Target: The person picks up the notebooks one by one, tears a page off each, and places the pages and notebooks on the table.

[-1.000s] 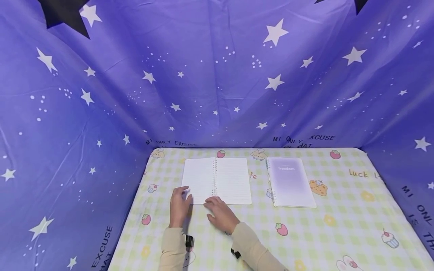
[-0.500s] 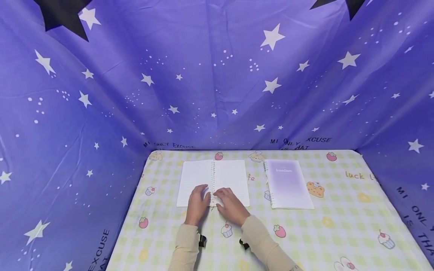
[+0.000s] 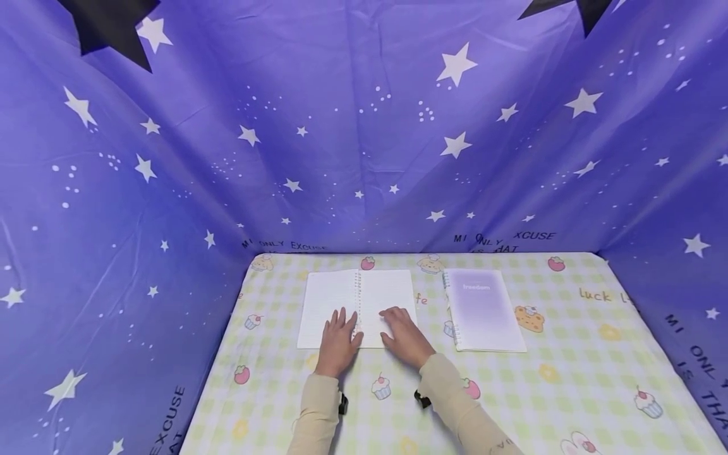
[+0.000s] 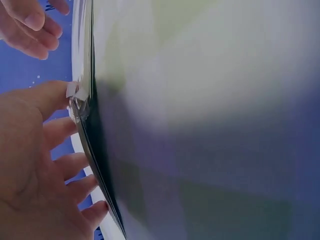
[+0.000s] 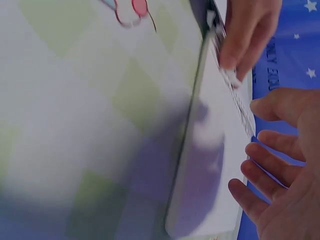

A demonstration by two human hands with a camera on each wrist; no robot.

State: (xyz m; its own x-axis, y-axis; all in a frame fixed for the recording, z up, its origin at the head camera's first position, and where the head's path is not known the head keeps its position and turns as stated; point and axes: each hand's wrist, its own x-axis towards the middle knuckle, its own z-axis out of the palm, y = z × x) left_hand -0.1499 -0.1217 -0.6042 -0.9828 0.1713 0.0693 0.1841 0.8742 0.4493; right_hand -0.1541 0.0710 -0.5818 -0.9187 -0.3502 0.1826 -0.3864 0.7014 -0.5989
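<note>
An open spiral notebook with lined white pages lies flat on the table, its wire binding running down the middle. My left hand rests on the lower left page, fingers spread and thumb at the binding. In the left wrist view that hand has its fingertips along the notebook's edge. Over the lower right page is my right hand, its fingers loosely bent and holding nothing. The right wrist view shows this hand with fingers apart, just above the page, which carries its shadow.
A closed spiral notebook with a purple cover reading "freedom" lies to the right. The tablecloth is green checked with cartoon prints. Purple star-printed curtains stand behind and on both sides.
My left hand has moved right from the notebook's left edge to beside the binding, its fingers now spread. My right hand has moved right, from the binding onto the right page.
</note>
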